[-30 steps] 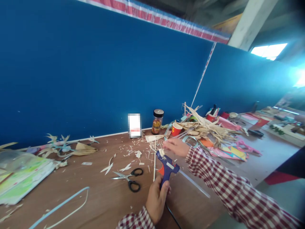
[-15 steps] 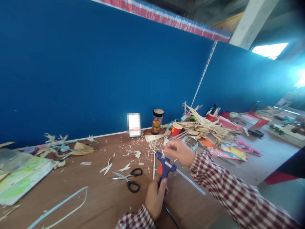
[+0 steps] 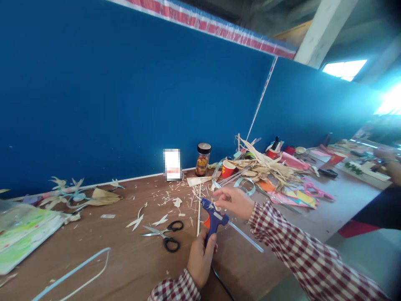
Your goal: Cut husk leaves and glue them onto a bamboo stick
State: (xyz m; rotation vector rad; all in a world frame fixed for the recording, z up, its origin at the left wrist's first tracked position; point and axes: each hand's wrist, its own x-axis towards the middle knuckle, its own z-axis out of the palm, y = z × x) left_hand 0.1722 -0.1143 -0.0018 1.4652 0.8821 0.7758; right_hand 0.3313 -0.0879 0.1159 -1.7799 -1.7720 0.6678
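Observation:
My left hand (image 3: 199,260) is wrapped round the handle of a blue glue gun (image 3: 212,216) with an orange trigger, its nozzle pointing up and left. Just beyond the nozzle my right hand (image 3: 233,200) pinches a small pale straw piece (image 3: 215,205) at the gun's tip. A thin pale stick (image 3: 198,209) lies on the brown table (image 3: 131,259) just left of the gun. Black-handled scissors (image 3: 164,234) lie left of my left hand. Both sleeves are red-and-white check.
Straw scraps litter the table. A dark-lidded jar (image 3: 202,159), a red paper cup (image 3: 227,169) and a heap of dried husks (image 3: 266,167) stand by the blue wall. Coloured papers (image 3: 21,230) lie far left, a pale blue strip (image 3: 72,271) in front. Another person's arm (image 3: 391,167) shows far right.
My right hand has drawn back from the table to the glue gun's nozzle with the small piece. The left hand has kept hold of the gun. The view has shifted slightly.

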